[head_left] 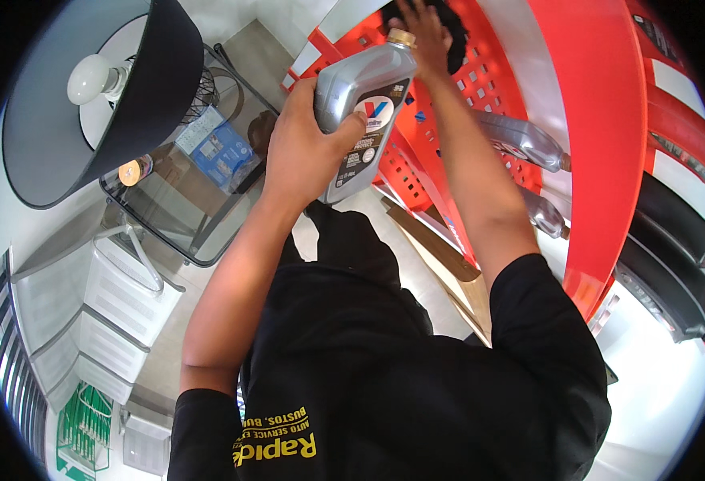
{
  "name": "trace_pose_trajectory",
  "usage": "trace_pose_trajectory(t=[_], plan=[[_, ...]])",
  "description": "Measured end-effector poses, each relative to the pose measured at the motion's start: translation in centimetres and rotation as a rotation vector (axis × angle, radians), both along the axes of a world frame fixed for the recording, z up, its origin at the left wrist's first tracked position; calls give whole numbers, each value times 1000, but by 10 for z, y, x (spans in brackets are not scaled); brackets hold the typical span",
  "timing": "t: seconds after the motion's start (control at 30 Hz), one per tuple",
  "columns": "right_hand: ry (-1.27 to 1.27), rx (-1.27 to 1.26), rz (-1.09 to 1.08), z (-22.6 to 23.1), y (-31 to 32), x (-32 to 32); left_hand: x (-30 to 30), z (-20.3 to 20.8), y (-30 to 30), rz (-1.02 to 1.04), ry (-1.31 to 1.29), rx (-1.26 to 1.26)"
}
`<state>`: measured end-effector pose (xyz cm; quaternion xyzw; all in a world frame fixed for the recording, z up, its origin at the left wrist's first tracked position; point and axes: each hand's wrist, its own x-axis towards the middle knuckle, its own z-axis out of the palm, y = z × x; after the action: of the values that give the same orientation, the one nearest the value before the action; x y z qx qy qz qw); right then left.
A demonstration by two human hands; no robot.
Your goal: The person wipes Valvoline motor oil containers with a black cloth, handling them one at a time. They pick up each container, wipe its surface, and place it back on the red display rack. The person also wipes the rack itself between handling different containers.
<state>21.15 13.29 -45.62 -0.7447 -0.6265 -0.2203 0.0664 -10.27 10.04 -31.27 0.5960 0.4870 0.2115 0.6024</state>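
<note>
My left hand [308, 148] grips a grey plastic motor oil bottle [392, 74] around its side, thumb across the dark label. The bottle is tilted, with its gold cap at the upper right. Farther up, my right hand [428, 36] reaches over a red perforated shelf [484, 76] and presses on a black cloth [455, 28], which is partly hidden by the fingers. Two more grey bottles, an upper one [525, 138] and a lower one [546, 215], lie beyond my right forearm on the red rack.
A large dark lampshade [184, 72] with a white bulb [89, 80] looms at upper left. Below it, a glass table [184, 228] bears a blue printed packet [216, 152] and an orange-lidded container [132, 172]. Metal seats [116, 337] stand at left. A curved red panel [601, 160] rises at right.
</note>
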Motion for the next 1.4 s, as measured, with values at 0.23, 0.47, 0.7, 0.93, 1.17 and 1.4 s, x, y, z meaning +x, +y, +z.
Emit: trace_pose_trajectory(t=[0.23, 0.47, 0.7, 0.93, 1.17, 1.4], plan=[[235, -2, -339, -9, 5, 67, -5, -11, -3, -31, -53, -2], [422, -97, -453, -14, -46, 32, 10, -2, 6, -43, -81, 37], [632, -231, -71, 6, -129, -29, 65, 9, 28, -112, -143, 308], [892, -223, 34, 45, -172, -58, 144, 30, 43, 28, -348, 386], [1044, -270, -21, 59, -209, -62, 215, -82, 88, -405, 182, 1157], [1117, -176, -279, 81, -254, -70, 224, -77, 64, -440, 229, 1147]])
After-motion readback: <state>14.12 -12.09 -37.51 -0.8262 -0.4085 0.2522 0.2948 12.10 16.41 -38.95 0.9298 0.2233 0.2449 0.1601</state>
